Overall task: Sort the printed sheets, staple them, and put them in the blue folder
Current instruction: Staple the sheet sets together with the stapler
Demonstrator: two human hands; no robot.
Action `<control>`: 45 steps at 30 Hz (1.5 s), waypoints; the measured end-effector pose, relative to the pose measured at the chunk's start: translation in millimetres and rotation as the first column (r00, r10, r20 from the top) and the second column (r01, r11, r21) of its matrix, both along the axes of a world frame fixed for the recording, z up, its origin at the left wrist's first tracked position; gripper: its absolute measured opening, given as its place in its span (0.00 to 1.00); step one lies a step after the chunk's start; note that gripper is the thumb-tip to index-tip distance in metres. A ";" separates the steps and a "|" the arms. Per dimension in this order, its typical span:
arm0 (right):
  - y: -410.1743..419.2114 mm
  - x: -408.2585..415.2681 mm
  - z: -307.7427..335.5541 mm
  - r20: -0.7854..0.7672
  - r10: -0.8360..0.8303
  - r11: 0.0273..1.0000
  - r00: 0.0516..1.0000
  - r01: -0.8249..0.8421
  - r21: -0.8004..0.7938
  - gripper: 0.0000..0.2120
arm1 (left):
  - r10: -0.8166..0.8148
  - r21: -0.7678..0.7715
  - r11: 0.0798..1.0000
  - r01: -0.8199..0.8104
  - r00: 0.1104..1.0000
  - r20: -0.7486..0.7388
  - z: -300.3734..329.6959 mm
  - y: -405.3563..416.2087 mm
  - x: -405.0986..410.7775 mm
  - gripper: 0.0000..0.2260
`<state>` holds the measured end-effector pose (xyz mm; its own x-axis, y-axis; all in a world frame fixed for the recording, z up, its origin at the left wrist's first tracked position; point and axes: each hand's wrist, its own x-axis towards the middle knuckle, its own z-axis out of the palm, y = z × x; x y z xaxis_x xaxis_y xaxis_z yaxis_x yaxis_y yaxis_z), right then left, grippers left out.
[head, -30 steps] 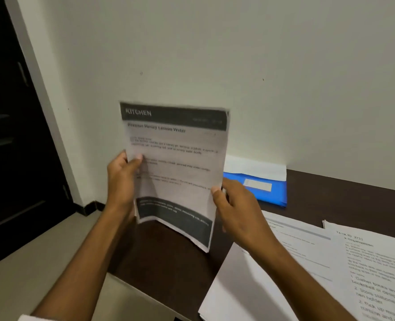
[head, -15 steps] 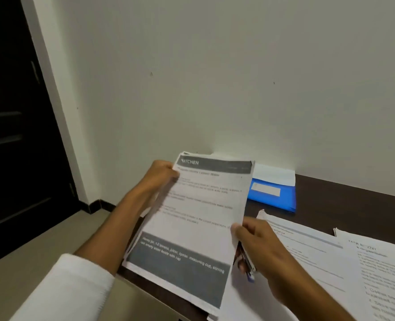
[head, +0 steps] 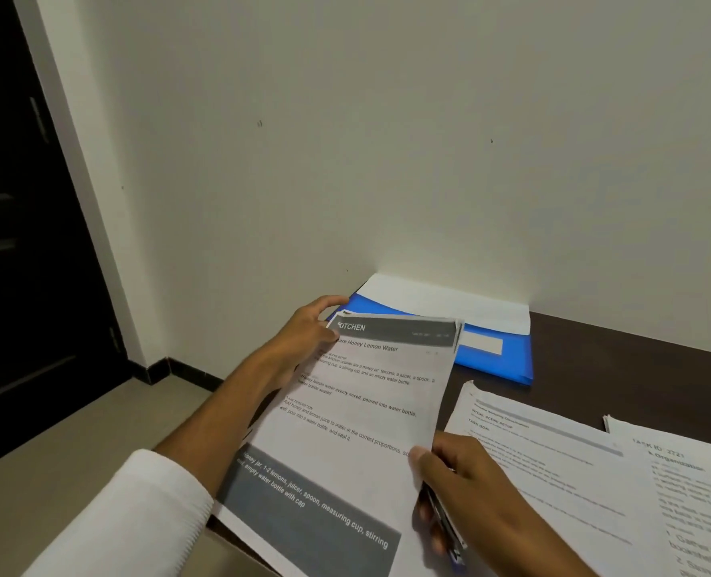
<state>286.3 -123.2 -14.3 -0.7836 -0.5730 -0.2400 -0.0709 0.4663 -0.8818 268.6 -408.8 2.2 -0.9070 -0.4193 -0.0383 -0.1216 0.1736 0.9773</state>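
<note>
A pale wall (head: 387,139) rises behind a dark brown table (head: 637,360), with a dark door (head: 12,243) off to the left. Loose printed pages (head: 574,472) lie spread across the table's right side. Nearer the left edge, a sheet (head: 358,418) headed "KITCHEN" is held low over the table, tilted. The blue folder (head: 495,364) lies flat against the wall behind it, a white page (head: 449,304) sticking out of its far side. The left hand (head: 308,331) pinches the sheet's top left corner. The right hand (head: 466,489) pinches the sheet's right edge with its thumb and also curls around a slim stapler (head: 445,522).
</note>
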 end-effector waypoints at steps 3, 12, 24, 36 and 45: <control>1.2 -2.2 0.7 0.062 0.012 1.000 0.998 -0.011 -0.003 0.11 | -0.054 0.000 0.999 0.054 0.999 0.002 -4.5 -7.6 -2.4 0.24; 0.7 -0.9 -2.0 0.098 0.014 0.999 0.995 -0.011 -0.032 0.10 | -0.050 0.092 0.995 0.048 0.998 0.026 -10.9 -21.1 1.0 0.18; 0.1 -1.8 -4.5 0.082 0.012 0.999 0.997 -0.009 -0.032 0.08 | -0.048 0.132 0.990 0.053 0.998 -0.039 -19.5 -19.0 -7.6 0.15; -1.4 -3.4 -12.4 0.005 -0.009 1.000 1.000 0.009 0.006 0.08 | 0.015 0.087 0.996 -0.005 0.994 -0.111 -27.8 -11.6 -12.5 0.20; -0.8 -6.3 -21.3 -0.051 -0.032 0.999 0.998 0.032 -0.011 0.08 | 0.107 0.140 0.986 -0.092 0.988 -0.107 -41.0 -8.2 -12.1 0.12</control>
